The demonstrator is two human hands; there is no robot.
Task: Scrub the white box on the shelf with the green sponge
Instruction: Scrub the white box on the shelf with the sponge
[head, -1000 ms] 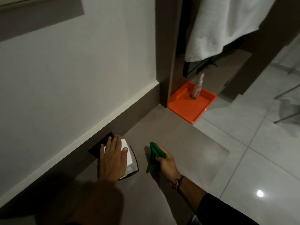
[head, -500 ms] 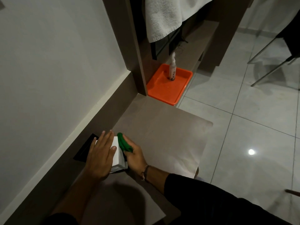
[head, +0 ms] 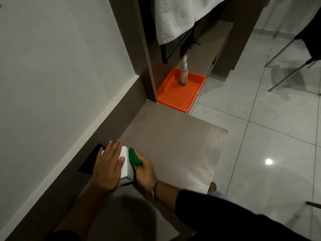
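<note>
The white box (head: 127, 166) stands on the grey-brown shelf (head: 173, 145) near the wall. My left hand (head: 108, 167) lies flat on top of the box, fingers spread, holding it down. My right hand (head: 145, 173) grips the green sponge (head: 134, 158) and presses it against the box's right side. Most of the box's top is hidden under my left hand.
A black flat object (head: 90, 160) lies under and behind the box by the wall. An orange tray (head: 180, 92) with a white bottle (head: 184, 73) sits beyond the shelf's far end. A white towel (head: 175, 18) hangs above. Tiled floor and chair legs (head: 291, 73) lie to the right.
My right hand brought the sponge from the shelf's open surface to the box's right side and keeps it pressed there. My left hand stays on top of the box.
</note>
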